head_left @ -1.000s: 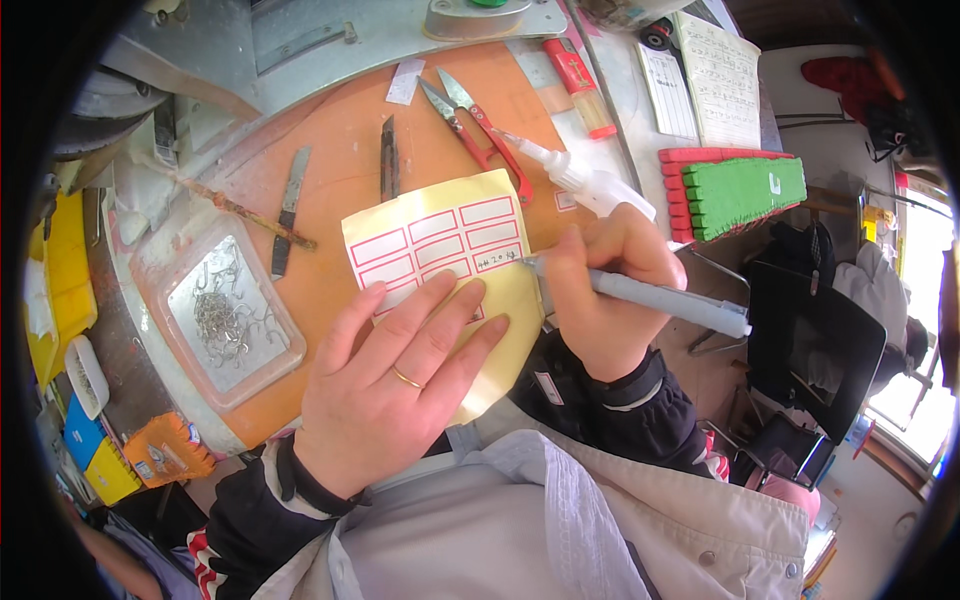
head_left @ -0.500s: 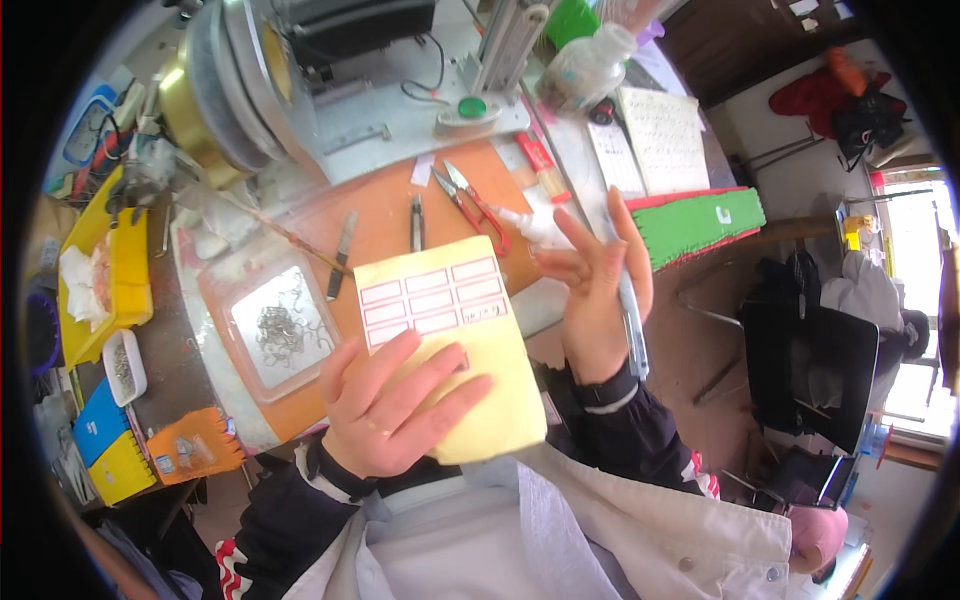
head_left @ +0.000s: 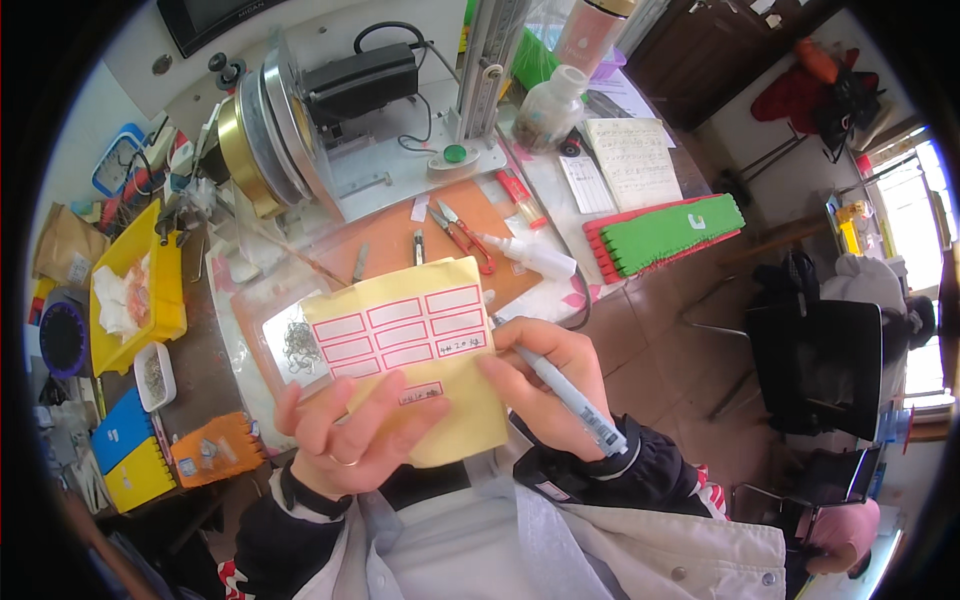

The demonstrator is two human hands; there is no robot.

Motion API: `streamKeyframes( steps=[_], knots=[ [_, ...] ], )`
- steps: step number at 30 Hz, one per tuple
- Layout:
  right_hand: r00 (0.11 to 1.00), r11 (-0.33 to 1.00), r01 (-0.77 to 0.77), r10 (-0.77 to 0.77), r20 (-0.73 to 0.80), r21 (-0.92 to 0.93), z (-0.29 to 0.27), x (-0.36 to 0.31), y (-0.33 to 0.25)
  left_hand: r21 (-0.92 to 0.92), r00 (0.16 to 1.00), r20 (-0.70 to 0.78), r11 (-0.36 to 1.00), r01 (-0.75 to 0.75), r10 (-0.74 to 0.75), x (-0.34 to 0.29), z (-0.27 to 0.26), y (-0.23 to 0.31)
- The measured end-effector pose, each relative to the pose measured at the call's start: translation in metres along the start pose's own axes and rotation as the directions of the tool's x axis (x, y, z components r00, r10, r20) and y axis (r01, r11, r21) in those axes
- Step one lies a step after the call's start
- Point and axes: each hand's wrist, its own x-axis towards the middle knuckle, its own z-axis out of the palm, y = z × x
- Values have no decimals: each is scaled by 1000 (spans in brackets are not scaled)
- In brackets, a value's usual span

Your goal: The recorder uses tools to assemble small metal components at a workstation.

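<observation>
A yellow sheet of red-bordered white labels (head_left: 470, 410) is held up in front of me, tilted toward me. My left hand (head_left: 345, 440) supports its lower left part, fingers across the front and a ring on one finger. Handwriting shows on the label at the right end of the lowest row, and a single written label sits below. My right hand (head_left: 555, 385) grips a grey-blue pen (head_left: 580, 410), whose rear end points down to the right. Its fingers are at the sheet's right edge. The pen's tip is hard to make out there.
An orange mat (head_left: 390, 240) behind the sheet carries red-handled snips (head_left: 462, 235) and a white squeeze bottle (head_left: 540, 257). A clear tray of small metal hooks (head_left: 300, 345) lies left. Beyond stands a machine with a brass wheel (head_left: 245, 160). Green jagged-edged pads (head_left: 675, 235) lie right.
My right hand has swung in from the right to the sheet's edge, its fingers now closed round the pen. The sheet has shifted slightly left, and the view takes in more of the far table.
</observation>
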Motion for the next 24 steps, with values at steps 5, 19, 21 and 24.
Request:
streamKeyframes(
  steps=[5,19,21,24],
  knots=[
    [993,996,76,-80,-86,-48,11,-2,-3,25,942,17,942,335,-335,15,-29,-26],
    [895,863,413,-444,-46,-292,25,-4,-19,-13,993,46,994,113,-112,62,-40,6],
    [875,834,445,-482,-39,-326,23,-2,-16,-20,995,47,996,87,-86,62,-36,6],
    [838,768,509,-545,21,-389,18,-2,-13,-28,997,38,997,75,-74,63,-33,7]
  ],
)
